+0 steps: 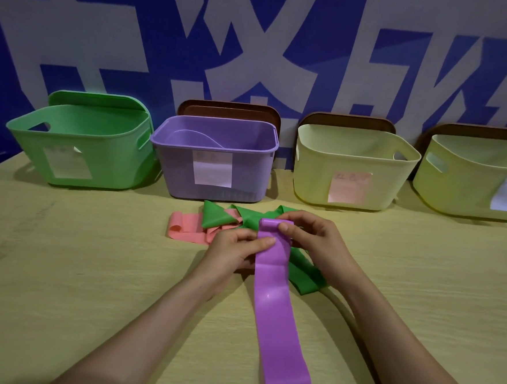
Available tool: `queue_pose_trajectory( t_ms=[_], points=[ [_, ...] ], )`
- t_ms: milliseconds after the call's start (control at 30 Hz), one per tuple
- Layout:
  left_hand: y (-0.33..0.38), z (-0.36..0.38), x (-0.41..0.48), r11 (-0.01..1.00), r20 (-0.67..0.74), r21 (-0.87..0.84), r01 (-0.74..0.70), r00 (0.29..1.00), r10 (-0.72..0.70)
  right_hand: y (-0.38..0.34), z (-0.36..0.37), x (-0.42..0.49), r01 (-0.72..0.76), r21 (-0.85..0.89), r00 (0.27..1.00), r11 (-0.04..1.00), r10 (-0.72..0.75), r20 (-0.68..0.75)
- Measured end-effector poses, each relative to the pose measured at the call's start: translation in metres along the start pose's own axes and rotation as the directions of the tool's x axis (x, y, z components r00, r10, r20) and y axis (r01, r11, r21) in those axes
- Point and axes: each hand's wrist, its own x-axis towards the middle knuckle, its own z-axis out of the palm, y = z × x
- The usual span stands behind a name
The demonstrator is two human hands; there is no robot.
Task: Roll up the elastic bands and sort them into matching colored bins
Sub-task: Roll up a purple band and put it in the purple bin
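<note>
A person's two hands work a purple band (279, 301) at the middle of a pale wooden table (61, 268). The band lies flat in a long strip running from the near edge toward the bins, its far end turned over into a small roll. The left hand (234, 252) grips the strip's left edge just below the roll, thumb laid across the top surface and fingers curled beneath. The right hand (313, 239) pinches the roll itself, thumb on the near side and curled fingers over the far side. Both hands are closed on the band; neither holds anything else.

Under and beside the hands lies a loose tangle of two more bands. A green band (214, 216) is folded into peaks just beyond the left hand, and more of it trails out below the right wrist. A pink band (183, 232) lies partly under the green one, spreading to the left.

Four bins stand in a row at the table's far side, against a blue-and-white wall: a green bin (98, 157), a purple bin (176, 168) directly beyond the hands, and two yellow bins (313, 172) (456, 188) to the right. Each carries a paper label on its front.
</note>
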Motion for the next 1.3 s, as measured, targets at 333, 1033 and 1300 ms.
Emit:
queue_pose_trajectory(
  t_ms=[333,1033,1300],
  points=[
    [0.019,-0.001,-0.010,0.992,-0.006,-0.001,-0.128,0.992,0.128,-0.012,0.002,-0.006,0.218,-0.042,0.976,0.975,-0.219,-0.011],
    [0.064,0.004,-0.008,0.935,-0.049,-0.062,-0.350,0.937,0.347,-0.052,-0.001,0.000,0.307,0.143,0.952,0.941,-0.305,-0.035],
    [0.056,0.005,-0.015,0.933,-0.074,-0.201,-0.300,0.954,0.290,-0.047,0.002,-0.003,0.410,0.037,0.911,0.912,-0.407,-0.062]
  ],
)
